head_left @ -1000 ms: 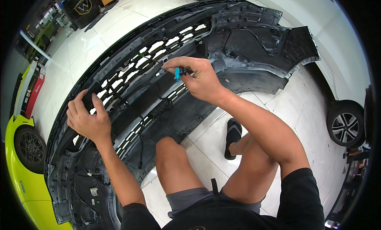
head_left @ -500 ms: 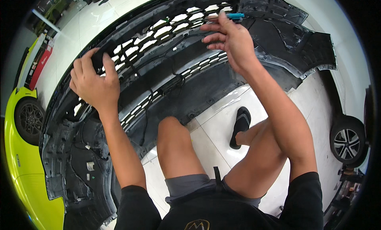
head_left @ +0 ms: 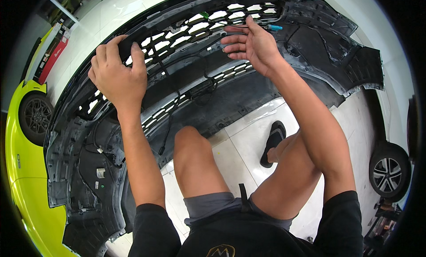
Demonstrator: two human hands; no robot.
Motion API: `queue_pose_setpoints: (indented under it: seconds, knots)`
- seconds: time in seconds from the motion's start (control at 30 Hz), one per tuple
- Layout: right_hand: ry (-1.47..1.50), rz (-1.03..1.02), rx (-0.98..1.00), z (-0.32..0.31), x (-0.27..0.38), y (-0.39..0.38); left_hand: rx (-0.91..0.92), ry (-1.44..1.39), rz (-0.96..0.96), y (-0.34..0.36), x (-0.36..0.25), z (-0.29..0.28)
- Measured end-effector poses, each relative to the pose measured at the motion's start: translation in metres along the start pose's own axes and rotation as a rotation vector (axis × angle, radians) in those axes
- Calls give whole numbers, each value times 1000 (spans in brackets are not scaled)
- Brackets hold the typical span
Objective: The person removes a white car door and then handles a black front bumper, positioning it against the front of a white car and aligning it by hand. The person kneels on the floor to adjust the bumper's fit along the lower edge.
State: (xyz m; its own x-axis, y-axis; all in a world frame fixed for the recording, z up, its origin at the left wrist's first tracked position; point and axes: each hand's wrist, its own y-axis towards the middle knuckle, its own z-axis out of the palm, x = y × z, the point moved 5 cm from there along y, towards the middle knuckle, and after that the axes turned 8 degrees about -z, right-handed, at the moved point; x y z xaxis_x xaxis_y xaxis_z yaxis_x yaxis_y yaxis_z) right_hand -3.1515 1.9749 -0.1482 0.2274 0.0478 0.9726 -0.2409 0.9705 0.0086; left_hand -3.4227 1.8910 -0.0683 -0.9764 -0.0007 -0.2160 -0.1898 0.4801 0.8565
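My left hand [head_left: 119, 75] clamps the grille of the black bumper [head_left: 248, 95] standing before my knees. My right hand [head_left: 253, 44], fingers spread, touches its blue-tipped wire [head_left: 271, 27]; I'm mid-routing, and seating it needs a pinch.

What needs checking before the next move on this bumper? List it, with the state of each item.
1. Left hand gripping the grille: ok, fingers curl over its top edge.
2. Right hand on the connector: cannot tell, the blue tip shows just past the fingertips, contact is hidden.
3. Bumper supported: ok, it lies on the tiled floor, inner side toward the person.
4. Cable free: cannot tell, it hangs loose across the inner face, its ends are unclear.
5. Space beside the yellow car: not ok, the bumper's left end sits close against it.
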Motion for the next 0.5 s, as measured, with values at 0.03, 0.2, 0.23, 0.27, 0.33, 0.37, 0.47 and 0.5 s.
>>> queue_pose_setpoints:
  seconds: [0.03,0.2,0.23,0.27,0.33,0.37,0.47,0.5]
  knots:
    - [-19,-6,4,3,0,-1,-6,-1,7,-1,0,1]
    - [-62,-25,33,14,-6,1,1,38,15,-1,2,0]
    - [-64,-24,39,13,-6,1,-2,37,16,-1,2,1]
    - [-63,-23,42,12,-7,2,-8,32,16,-2,2,2]
    - [-88,-25,33,13,-7,0,-21,25,17,-2,3,2]
    - [-101,-25,28,13,-6,-1,-16,22,15,-2,4,3]
    - [-140,-41,40,12,-5,-3,-9,20,12,-2,5,2]
    - [-137,-49,43,10,-4,-4,-9,19,12,-2,4,3]
